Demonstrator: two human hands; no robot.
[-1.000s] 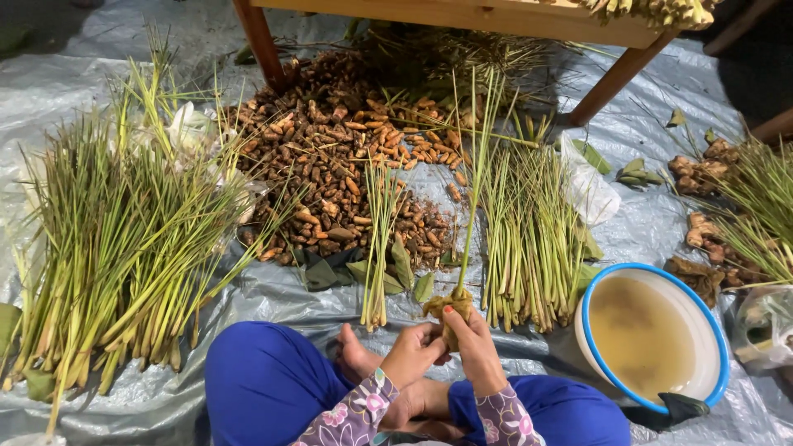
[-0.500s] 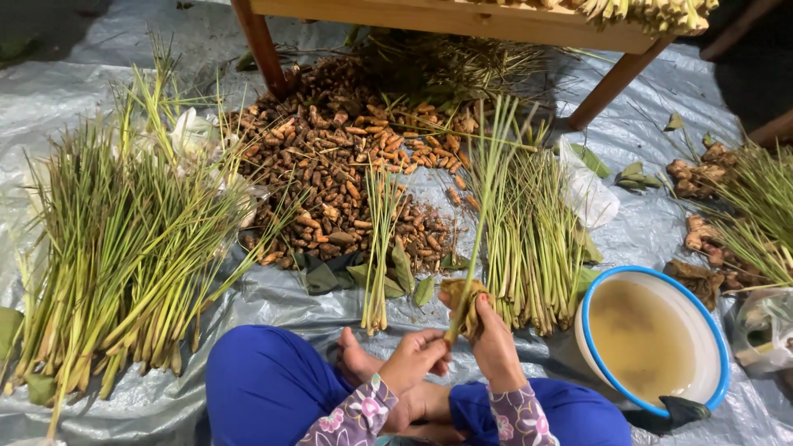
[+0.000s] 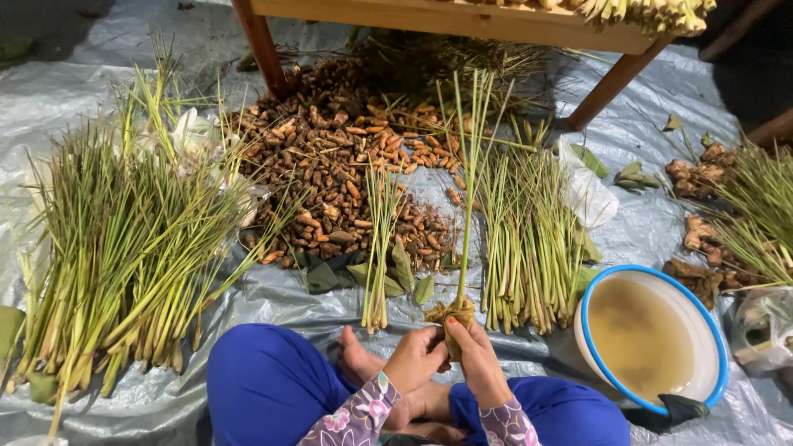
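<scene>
Hands meet low centre, over the person's crossed legs in blue trousers. Right hand is curled tight around the root end of a lemongrass stalk, fingers wrapped over the brownish husk at its base; the stalk stands nearly upright, rising straight away from the fingertips toward the wooden table. Left hand is half closed, fingertips touching the same husk from the left side; whether it truly grips cannot be told. Just beyond the left fingers lies a small bunch of stalks with loose green leaves beside it. Beyond the right fingers, slightly right, lies a trimmed lemongrass bundle. Further out past both hands sits a heap of brown and orange roots. Far left of the fingers is a big lemongrass pile. Right of the right hand, near, sits a blue-rimmed basin of murky water. Everything rests on a grey plastic sheet.
</scene>
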